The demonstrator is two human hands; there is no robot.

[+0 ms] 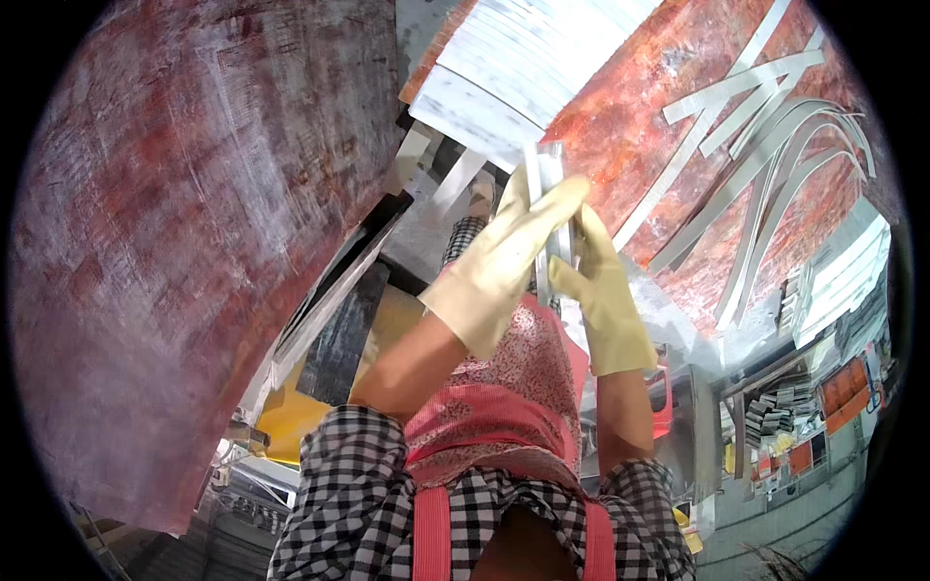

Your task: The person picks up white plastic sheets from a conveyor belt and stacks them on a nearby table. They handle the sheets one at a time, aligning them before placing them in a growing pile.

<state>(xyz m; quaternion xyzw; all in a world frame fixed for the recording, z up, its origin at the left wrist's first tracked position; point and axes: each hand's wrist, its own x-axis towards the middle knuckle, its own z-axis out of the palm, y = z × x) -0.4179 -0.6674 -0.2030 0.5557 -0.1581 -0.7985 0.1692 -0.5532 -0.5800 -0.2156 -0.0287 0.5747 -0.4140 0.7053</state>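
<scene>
Both my hands wear pale cream rubber gloves and are raised in front of my pink apron. Between them stands a small bundle of narrow, whitish, shiny strips [549,167], its end poking out above my fingers. My left hand [494,257] is closed across the strips, fingers reaching over their front. Lower down on the other side, my right hand [608,300] grips them, with the thumb bent against their edge. The strips' lower part shows between the gloves and ends near the apron. How many strips are in the bundle I cannot make out.
A large reddish-brown stained board [213,213] fills the left. Long white slats [494,97] lie at the far middle. On the red-stained table [717,203] at right, several loose, curling pale strips [775,184] are heaped. Something yellow [291,416] sits low at left.
</scene>
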